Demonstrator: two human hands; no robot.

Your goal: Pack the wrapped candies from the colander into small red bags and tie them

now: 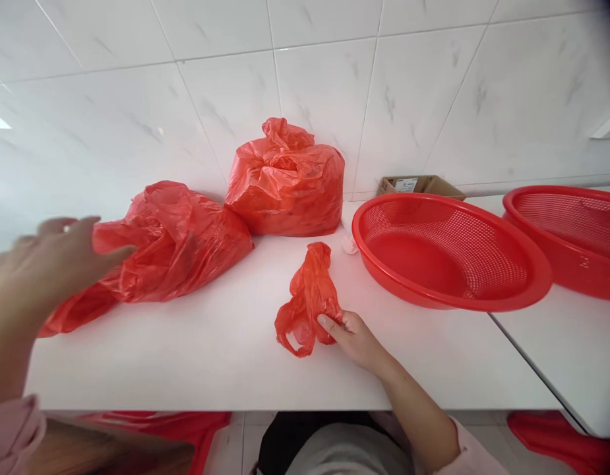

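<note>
A gap (narrow, though passable) parts the small red plastic bag (308,297) from the red basket (448,254).

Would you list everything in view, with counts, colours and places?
full plastic bag: one, red, back of table
loose plastic bag: one, red, left of table
crumpled plastic bag: one, red, front centre
perforated basket: one, red, right of centre
second perforated basket: one, red, far right
cardboard box: one, brown, by wall
small object: one, white, by basket
tabletops: two, white, joined at right
tiled wall: one, white, behind
red shapes: two, red, below table
left hand: one, at loose plastic bag
right hand: one, on crumpled plastic bag
pink sleeves: two, pink, on forearms
</note>
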